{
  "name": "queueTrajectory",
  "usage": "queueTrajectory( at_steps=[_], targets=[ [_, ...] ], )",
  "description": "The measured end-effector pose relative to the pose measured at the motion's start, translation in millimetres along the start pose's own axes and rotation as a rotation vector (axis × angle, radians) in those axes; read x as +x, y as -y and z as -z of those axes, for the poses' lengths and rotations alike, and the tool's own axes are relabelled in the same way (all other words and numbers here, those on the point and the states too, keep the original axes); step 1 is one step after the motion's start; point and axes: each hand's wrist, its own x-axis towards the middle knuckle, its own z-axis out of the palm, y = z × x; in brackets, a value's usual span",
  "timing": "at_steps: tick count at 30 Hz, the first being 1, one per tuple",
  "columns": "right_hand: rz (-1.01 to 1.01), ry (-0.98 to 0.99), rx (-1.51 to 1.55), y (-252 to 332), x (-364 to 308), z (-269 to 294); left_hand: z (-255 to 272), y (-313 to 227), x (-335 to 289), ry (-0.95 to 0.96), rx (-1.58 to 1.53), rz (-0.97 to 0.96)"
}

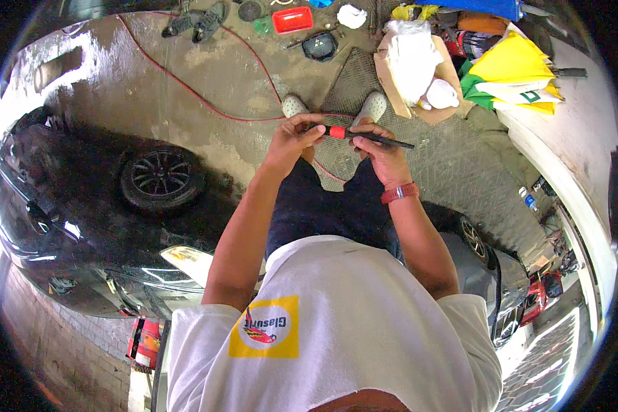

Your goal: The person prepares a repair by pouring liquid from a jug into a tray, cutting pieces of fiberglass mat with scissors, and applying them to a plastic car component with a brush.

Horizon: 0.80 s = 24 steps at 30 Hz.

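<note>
There are two hands, a left (295, 143) and a right (383, 156), and one slim black tool with a red band (338, 132). Clothing comes to one white shirt (364, 302), one pair of dark trousers (329, 213), one red wristband (399, 193) and two pale clogs (294, 105). Elsewhere there are two dark sandals (209, 24), one red tray (292, 20), one cardboard box (450, 65), at least one umbrella (511, 69), two cars (69, 206) and two plainly visible spoked wheels (159, 175).

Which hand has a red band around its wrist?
The right hand, the one on the picture's right: a red band circles its wrist. The left hand has a bare wrist, though both hold the slim black-and-red tool.
</note>
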Motion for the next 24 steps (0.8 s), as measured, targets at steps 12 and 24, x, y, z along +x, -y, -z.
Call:
queueTrajectory(
  at_steps=[12,24],
  targets=[
    [-0.185,0.020,0.173,-18,43,24,-24,53,33,-0.331,-0.313,0.109],
    [-0.209,-0.043,0.116,-55,107,108,-49,144,121,-0.371,-0.466,0.176]
  ],
)
